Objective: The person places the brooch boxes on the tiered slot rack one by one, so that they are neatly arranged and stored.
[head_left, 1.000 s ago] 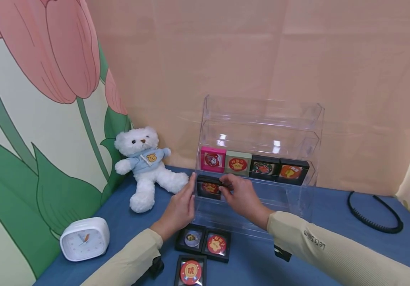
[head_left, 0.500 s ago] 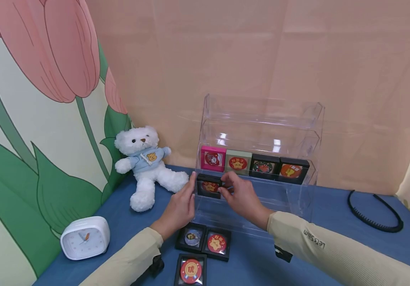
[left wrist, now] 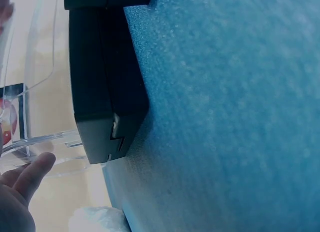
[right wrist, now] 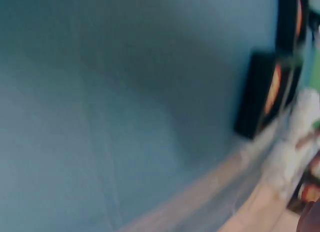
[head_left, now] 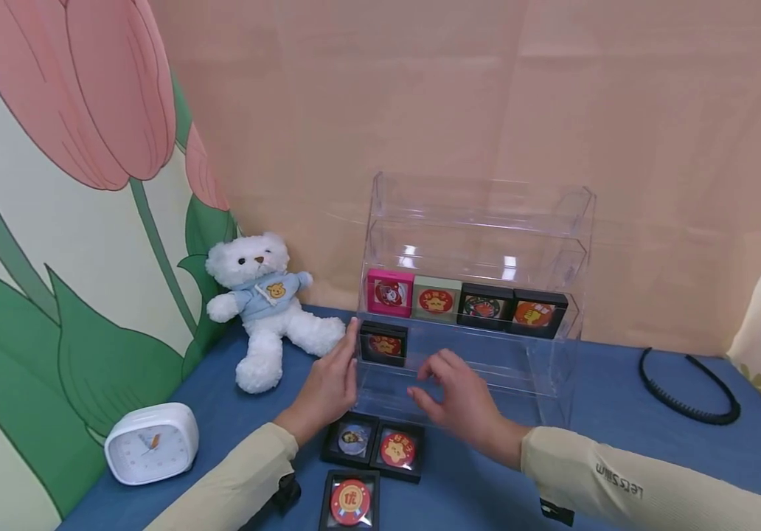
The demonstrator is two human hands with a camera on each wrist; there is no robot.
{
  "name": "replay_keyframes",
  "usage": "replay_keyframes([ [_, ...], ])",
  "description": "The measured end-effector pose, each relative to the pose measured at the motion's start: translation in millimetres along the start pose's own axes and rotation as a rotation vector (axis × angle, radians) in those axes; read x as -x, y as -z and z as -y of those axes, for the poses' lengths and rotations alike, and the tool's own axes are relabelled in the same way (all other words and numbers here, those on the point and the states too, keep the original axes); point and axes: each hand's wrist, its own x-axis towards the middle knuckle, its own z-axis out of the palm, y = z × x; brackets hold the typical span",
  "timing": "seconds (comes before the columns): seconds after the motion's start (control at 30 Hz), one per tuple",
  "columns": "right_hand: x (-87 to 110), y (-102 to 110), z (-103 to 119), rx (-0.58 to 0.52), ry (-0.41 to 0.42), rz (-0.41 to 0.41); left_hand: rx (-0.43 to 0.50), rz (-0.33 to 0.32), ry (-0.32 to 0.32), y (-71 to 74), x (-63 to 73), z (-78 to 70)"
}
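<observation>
My left hand (head_left: 325, 383) lies with straight fingers along the left side of a clear stepped display rack (head_left: 483, 203). In the left wrist view, its fingers (left wrist: 34, 173) touch the clear edge. A black display box (head_left: 383, 344) with a red round badge stands at the left end of a lower tier. Just right of and below it, my right hand (head_left: 463, 398) hovers with loosely bent fingers, holding nothing. One tier up stand a pink box (head_left: 390, 293), a pale green box (head_left: 436, 299) and two black boxes (head_left: 484, 306), side by side. The right wrist view is blurred.
Three black badge boxes (head_left: 397, 450) lie on the blue cloth (head_left: 473, 494) before the rack. A white teddy bear (head_left: 264, 302) sits left of it, with a white clock (head_left: 151, 444) nearer. A black headband (head_left: 689, 398) lies at the right.
My right hand has let go of the black box at the left end of the lower tier and drawn back toward me. The left hand keeps its place at the rack's side.
</observation>
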Motion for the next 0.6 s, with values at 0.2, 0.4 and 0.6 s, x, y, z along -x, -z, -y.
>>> replay_keyframes([
  [0.2, 29.2, -1, 11, -0.078, -0.033, 0.146, 0.003, -0.004, 0.0, -0.3, -0.2, -0.5],
  [0.4, 41.0, -4, 11, -0.11, -0.109, 0.342, 0.0, -0.001, 0.01, 0.1, 0.5, -0.1],
  [0.6, 44.4, -11, 10, -0.142, -0.17, 0.467, -0.008, 0.003, 0.022, -0.1, 0.3, -1.0],
])
